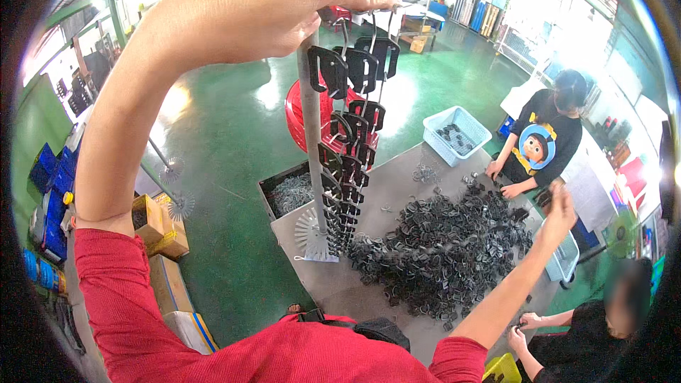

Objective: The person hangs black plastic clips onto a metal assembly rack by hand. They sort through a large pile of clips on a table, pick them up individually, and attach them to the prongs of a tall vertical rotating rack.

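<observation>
Head view: the left hand [248, 7] pinches the top of a tall grey metal rack [312, 156] hung with black clips [355, 135], steadying it upright on the grey table [340, 284] (hooks stay reachable). The right hand [560, 213] hovers over the clip pile [440, 255]; its grip is unclear.

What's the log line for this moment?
left hand: raised, gripping rack of black clips | right hand: reaching over clip pile | table
</observation>
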A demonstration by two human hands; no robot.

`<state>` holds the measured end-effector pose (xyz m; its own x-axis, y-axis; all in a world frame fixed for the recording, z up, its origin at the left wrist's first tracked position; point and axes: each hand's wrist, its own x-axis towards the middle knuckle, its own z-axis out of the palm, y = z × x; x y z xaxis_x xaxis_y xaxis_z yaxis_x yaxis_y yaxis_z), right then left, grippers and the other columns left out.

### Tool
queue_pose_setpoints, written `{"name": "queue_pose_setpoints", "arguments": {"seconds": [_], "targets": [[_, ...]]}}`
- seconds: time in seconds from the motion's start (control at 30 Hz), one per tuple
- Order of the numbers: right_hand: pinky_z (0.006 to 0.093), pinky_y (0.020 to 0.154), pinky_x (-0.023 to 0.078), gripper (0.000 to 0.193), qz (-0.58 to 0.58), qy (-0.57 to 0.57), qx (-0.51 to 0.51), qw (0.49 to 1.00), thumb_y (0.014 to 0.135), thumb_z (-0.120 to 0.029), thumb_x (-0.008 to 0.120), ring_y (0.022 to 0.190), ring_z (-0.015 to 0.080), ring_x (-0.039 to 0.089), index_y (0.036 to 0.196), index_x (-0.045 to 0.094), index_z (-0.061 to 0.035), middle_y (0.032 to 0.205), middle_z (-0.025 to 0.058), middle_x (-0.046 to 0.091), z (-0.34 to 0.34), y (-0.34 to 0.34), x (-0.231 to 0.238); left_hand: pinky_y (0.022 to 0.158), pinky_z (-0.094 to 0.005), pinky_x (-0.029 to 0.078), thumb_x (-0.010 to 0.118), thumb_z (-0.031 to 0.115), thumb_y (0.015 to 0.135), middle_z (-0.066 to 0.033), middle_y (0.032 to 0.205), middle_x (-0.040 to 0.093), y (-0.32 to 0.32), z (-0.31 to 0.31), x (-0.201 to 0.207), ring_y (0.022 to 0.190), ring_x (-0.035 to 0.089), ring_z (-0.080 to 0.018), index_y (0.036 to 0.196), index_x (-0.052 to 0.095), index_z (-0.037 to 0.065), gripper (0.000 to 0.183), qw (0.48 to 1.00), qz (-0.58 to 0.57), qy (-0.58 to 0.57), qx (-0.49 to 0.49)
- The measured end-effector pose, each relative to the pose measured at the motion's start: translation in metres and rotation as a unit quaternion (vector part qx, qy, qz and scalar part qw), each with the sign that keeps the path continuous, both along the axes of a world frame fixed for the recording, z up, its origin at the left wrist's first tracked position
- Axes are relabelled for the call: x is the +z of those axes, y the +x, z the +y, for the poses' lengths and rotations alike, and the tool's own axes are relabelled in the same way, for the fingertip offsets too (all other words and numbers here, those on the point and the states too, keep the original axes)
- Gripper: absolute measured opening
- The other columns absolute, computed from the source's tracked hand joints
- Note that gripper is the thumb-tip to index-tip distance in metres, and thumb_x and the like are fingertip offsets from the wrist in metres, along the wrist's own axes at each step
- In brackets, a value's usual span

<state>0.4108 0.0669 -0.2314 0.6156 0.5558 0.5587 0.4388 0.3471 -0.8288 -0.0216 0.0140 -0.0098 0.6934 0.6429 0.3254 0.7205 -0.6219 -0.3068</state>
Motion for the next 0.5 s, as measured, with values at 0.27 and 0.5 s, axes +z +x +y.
{"name": "queue_pose_setpoints", "arguments": {"seconds": [0.27, 0.5], "targets": [[0.0318, 0.077, 0.047, 0.029, -0.320, -0.258, -0.063, 0.909, 0.077, -0.011, 0.061, 0.089, 0.0244, 0.063, 0.105, 0.059, -0.0019, 0.097, 0.0136, 0.064, 0.012, 0.002, -0.082, 0.085, -0.0347, 0.045, 0.060, -0.005, 0.068, -0.0110, 0.111, 0.055, 0.002, 0.012, -0.005, 0.100, 0.054, -0.0309, 0.125, 0.049, 0.015, 0.062, 0.994, -0.046, 0.069, -0.065], [0.0277, 0.080, 0.048, 0.027, -0.117, 0.059, 0.439, 0.889, 0.087, -0.012, 0.054, 0.091, 0.0167, 0.061, 0.109, 0.057, 0.0033, 0.100, 0.0111, 0.063, 0.006, -0.202, 0.096, 0.090, -0.0346, 0.044, 0.061, -0.008, 0.063, -0.0104, 0.112, 0.059, -0.016, 0.008, -0.008, 0.106, 0.055, -0.0267, 0.116, 0.057, 0.012, 0.057, 0.991, -0.063, 0.081, -0.091]]}}
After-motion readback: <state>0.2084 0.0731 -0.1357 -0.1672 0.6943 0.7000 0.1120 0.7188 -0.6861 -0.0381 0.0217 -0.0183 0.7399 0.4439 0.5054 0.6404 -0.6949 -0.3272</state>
